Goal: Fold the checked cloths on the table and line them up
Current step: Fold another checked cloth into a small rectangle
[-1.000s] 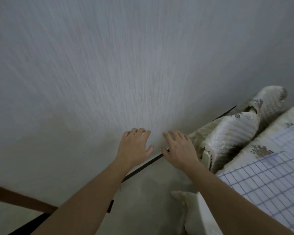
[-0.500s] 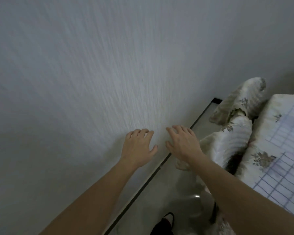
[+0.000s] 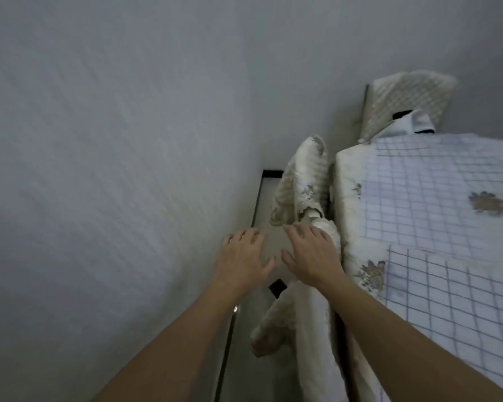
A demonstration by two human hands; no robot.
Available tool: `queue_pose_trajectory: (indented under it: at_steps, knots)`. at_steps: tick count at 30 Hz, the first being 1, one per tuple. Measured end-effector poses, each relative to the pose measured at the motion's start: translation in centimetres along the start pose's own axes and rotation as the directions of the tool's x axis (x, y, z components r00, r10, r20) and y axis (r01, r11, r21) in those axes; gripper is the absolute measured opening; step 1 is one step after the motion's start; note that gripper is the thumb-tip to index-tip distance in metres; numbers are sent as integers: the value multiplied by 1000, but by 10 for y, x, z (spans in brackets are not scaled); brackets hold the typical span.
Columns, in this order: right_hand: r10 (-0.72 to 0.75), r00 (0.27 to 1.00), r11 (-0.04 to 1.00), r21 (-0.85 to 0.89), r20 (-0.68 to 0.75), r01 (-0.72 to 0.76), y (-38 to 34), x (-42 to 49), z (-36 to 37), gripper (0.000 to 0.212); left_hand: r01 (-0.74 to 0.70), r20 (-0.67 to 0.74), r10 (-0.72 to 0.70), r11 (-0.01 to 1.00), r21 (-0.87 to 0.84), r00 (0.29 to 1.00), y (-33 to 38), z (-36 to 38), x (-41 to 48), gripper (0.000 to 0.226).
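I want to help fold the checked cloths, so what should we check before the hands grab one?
1. Left hand free: ok, fingers spread, holding nothing.
2. Right hand free: ok, open, holding nothing.
3. Checked cloths in view: ok, a large checked cloth lies flat on the table, and a second checked cloth lies nearer.
4. Hands over a cloth: not ok, both hang left of the table, above the covered chairs.
5. Cloths already folded and lined up: not ok, the large one lies spread out.
6. Whole table visible: cannot tell, its right side is cut off.
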State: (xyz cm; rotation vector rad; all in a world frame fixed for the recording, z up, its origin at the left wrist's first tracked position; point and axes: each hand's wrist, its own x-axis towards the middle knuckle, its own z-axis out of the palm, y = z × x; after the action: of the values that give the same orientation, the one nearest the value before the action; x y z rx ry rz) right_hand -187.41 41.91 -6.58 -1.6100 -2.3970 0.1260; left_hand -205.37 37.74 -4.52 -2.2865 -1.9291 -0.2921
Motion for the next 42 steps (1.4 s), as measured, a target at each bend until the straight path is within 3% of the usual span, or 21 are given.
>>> queue_pose_trajectory:
  at_steps: [5, 8, 11, 16, 18, 21, 23, 25, 31, 34, 42]
  knots:
    - [256, 964, 965, -43, -74, -259, 78, -15, -7, 52, -278, -9, 280, 951, -138, 960, 55, 33, 79, 54]
    - [409, 907, 907, -67, -102, -416, 119, -36, -4, 51, -455, -21, 459, 871, -186, 888, 92, 53, 121, 51]
    - [578, 809, 802, -108, -113, -588, 153, -57, 1, 54, -636, -19, 649, 738, -227, 760, 131, 72, 163, 53]
    - [791, 602, 592, -106, -109, -799, 166, -83, 6, 57, -852, -60, 889, 412, -322, 453, 187, 113, 206, 53]
    - [841, 530, 520, -105, -112, -847, 162, -93, 10, 57, -913, -96, 959, 221, -342, 268, 202, 129, 213, 51]
    - [909, 400, 391, -88, -120, -916, 150, -112, 22, 58, -958, -102, 991, -110, -265, -85, 220, 151, 225, 53]
    - [943, 312, 303, -91, -115, -949, 134, -126, 34, 59, -936, -69, 967, -253, -244, -244, 228, 164, 230, 54]
    - [966, 236, 228, -84, -103, -970, 117, -136, 47, 58, -906, -38, 937, -345, -246, -347, 235, 176, 232, 52]
    - [998, 58, 58, 0, -22, -998, 74, -151, 92, 63, -836, -63, 872, -485, -255, -486, 250, 200, 239, 53]
    - [1000, 9, 10, 6, -10, -1000, 59, -156, 111, 66, -807, -78, 846, -528, -266, -528, 250, 211, 236, 55]
    - [990, -111, -108, 45, -82, -993, 48, -157, 136, 65, -832, 5, 862, -487, -268, -506, 248, 250, 225, 60]
